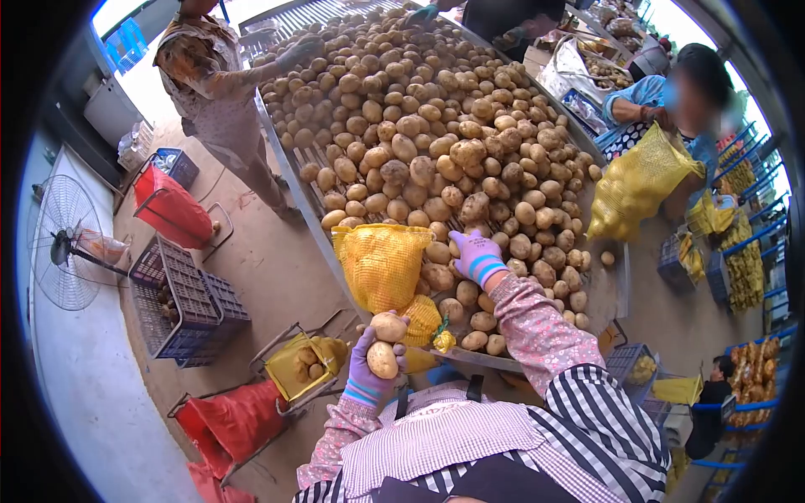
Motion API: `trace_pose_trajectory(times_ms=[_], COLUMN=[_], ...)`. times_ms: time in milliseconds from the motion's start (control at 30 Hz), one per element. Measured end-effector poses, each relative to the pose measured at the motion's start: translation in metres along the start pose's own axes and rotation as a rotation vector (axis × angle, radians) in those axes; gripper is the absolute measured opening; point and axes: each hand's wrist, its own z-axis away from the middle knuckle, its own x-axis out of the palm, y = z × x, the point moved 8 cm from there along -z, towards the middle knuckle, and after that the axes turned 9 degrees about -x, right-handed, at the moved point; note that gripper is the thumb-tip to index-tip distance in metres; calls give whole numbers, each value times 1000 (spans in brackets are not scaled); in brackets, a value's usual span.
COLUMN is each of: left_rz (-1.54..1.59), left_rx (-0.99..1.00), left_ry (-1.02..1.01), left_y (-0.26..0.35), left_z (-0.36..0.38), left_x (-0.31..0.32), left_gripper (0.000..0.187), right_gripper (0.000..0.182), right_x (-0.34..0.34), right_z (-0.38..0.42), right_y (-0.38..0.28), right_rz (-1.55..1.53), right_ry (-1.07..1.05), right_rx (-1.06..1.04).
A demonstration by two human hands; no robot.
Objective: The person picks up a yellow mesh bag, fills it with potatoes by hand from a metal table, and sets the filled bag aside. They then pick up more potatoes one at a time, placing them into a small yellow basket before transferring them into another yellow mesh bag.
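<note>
While cradling two potatoes [382, 359] in the curled left hand [365, 369], probably stacked to fit, reaches past the yellow mesh bag [381, 272], seemingly propped against the counter [608, 293] for support, to the heaped potatoes [465, 152] with the right hand [476, 254], impossible to tell whether gripping.

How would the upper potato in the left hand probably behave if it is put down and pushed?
The upper potato would likely roll unevenly, because it looks rounded but elongated. It is probably light enough for one hand, since the left hand holds it together with the lower potato.
</note>
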Motion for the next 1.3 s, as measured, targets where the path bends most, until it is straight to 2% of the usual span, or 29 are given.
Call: trace_pose_trajectory(times_ms=[133,200,233,267,333,400,433,467,533,567,600,633,667,700,733,767,800,833,867,933,967,1033,1133,1167,1200,1300], left_rz=[45,48,67,77,108,72,103,135,252,195,138,141,85,29,31,-18,-67,-61,-60,-75,-79,71,-13,-8,-7,-52], left_rx=[-20,9,36,50,125,216,277,340,436,541,636,649,636,622,632,677,716,719,719,769,760,754,676,654,621,401], left_ry=[-80,-110,-103,-106,-73,-83,-23,39,117,220,321,321,347,374,376,557,740,708,709,736,737,675,644,574,502,112], left_y=[0,7,12,15,26,43,51,59,78,91,104,117,130,136,135,133,130,130,126,118,113,101,90,89,89,81], left_z=[8,27,38,49,73,98,111,127,152,165,177,182,187,193,199,212,225,231,237,252,256,260,253,243,229,164], left_x=[11,9,1,-6,-27,-58,-78,-101,-140,-161,-182,-197,-211,-216,-208,-204,-199,-199,-202,-207,-215,-233,-234,-227,-215,-146], left_gripper=[61,61,60,60,59,57,55,53,44,44,44,44,52,60,60,65,69,76,76,68,68,51,40,39,38,46], right_gripper=[67,60,54,51,48,47,47,47,46,47,47,43,43,44,46,46,47,48,48,51,51,49,43,35,35,25], right_x=[-2,4,17,9,7,54,39,51,79,95,112,137,158,181,200,199,198,200,201,196,192,175,138,127,118,92], right_z=[15,22,23,36,70,66,85,84,86,80,80,72,71,60,49,56,58,57,60,67,71,87,115,121,122,125], right_y=[18,35,38,23,-30,-61,-93,-127,-193,-226,-255,-281,-299,-318,-331,-338,-334,-328,-324,-309,-295,-265,-216,-197,-172,-106], right_rz=[-40,-541,-1018,-1202,-1831,-2122,-1870,-1873,-1961,-1864,-1817,-1793,-1702,-1685,-1668,-1665,-1468,-1271,-1271,-1244,-1249,-1331,-1516,-1583,-1609,-1565], right_ry=[140,266,314,293,20,-373,-227,-300,-643,-679,-767,-799,-835,-800,-764,-772,-656,-540,-541,-551,-546,-572,-565,-515,-433,-231], right_rx=[-29,-142,-271,-321,-391,-280,-435,-446,-353,-469,-389,-340,-160,-191,-223,-229,-242,-251,-251,-419,-412,-448,-460,-436,-410,-402])
